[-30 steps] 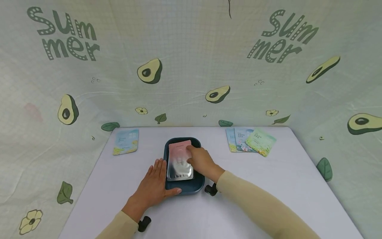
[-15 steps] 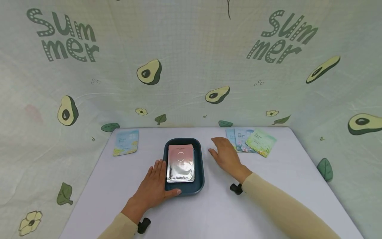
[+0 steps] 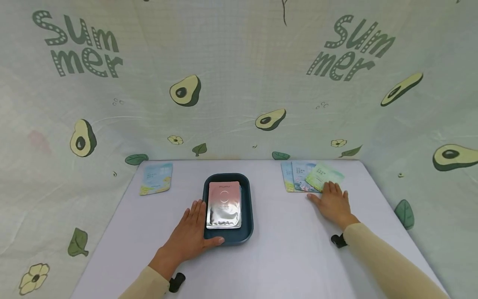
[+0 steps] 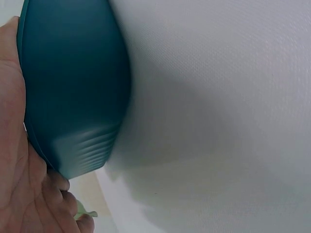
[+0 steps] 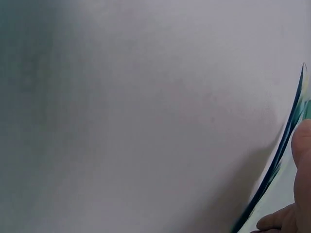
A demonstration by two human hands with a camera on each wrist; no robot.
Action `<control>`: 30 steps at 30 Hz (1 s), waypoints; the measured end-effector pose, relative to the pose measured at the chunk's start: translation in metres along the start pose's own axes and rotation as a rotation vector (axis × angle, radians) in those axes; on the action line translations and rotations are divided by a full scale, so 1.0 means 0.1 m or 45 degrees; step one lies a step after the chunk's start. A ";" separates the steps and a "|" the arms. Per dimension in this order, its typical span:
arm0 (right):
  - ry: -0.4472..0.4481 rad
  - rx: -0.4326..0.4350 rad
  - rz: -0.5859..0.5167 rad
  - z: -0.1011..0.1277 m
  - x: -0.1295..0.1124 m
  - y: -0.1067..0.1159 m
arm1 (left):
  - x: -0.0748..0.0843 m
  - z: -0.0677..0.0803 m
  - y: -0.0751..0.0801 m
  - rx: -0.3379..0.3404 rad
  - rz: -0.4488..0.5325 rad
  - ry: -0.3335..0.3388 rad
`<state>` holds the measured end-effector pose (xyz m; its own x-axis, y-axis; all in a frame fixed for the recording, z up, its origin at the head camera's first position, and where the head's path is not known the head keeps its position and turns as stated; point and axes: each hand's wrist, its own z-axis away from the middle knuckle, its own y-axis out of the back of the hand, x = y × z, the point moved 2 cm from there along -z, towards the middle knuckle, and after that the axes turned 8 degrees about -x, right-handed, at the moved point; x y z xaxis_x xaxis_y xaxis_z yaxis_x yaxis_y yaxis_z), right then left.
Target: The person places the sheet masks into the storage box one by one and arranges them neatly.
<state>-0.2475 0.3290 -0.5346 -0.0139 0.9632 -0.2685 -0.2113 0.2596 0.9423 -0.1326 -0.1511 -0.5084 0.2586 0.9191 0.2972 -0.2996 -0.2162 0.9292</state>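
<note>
A dark blue tray [image 3: 234, 238] stands mid-table, with a stack of pink-and-silver sachets [image 3: 224, 205] lying flat inside. My left hand [image 3: 185, 238] rests along its left side, fingers straight and thumb spread at the near edge. In the left wrist view the palm lies at the rim of the tray [image 4: 73, 73]. On the right, the fingertips of my right hand [image 3: 334, 206] are at the lower edge of a green sachet [image 3: 322, 175]. That sachet overlaps a floral blue sachet [image 3: 300, 169] and a light blue one [image 3: 286, 174]. The right wrist view shows sachet edges [image 5: 272, 177] near the fingers.
Another light blue sachet [image 3: 156, 178] lies alone at the back left of the white table [image 3: 269, 265]. Behind the table hangs a pale cloth [image 3: 231, 62] printed with avocados. A small black wrist camera [image 3: 339, 241] sits under the right wrist.
My right hand has left the pink-and-silver sachet in the tray, where it now lies straight, and has moved right to the green sachet. My left hand stays at the tray.
</note>
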 end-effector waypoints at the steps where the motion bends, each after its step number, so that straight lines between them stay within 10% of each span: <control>1: -0.009 -0.022 -0.006 0.00 0.02 -0.01 | 0.00 0.00 0.00 -0.006 -0.007 0.005; 12: 0.148 -0.082 0.018 0.00 -0.30 -0.16 | 0.03 0.00 0.04 -0.017 0.032 -0.009; 24: 0.689 -0.090 0.326 0.40 -0.48 -0.28 | 0.02 -0.02 0.03 -0.030 0.008 -0.010; 30: 0.657 -0.043 0.276 0.36 -0.45 -0.15 | 0.01 -0.01 0.06 -0.028 -0.012 -0.035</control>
<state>-0.2083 0.2846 -0.5296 -0.5355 0.8327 -0.1408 -0.1816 0.0493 0.9821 -0.1350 -0.1511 -0.5025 0.2869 0.9116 0.2944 -0.3169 -0.1997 0.9272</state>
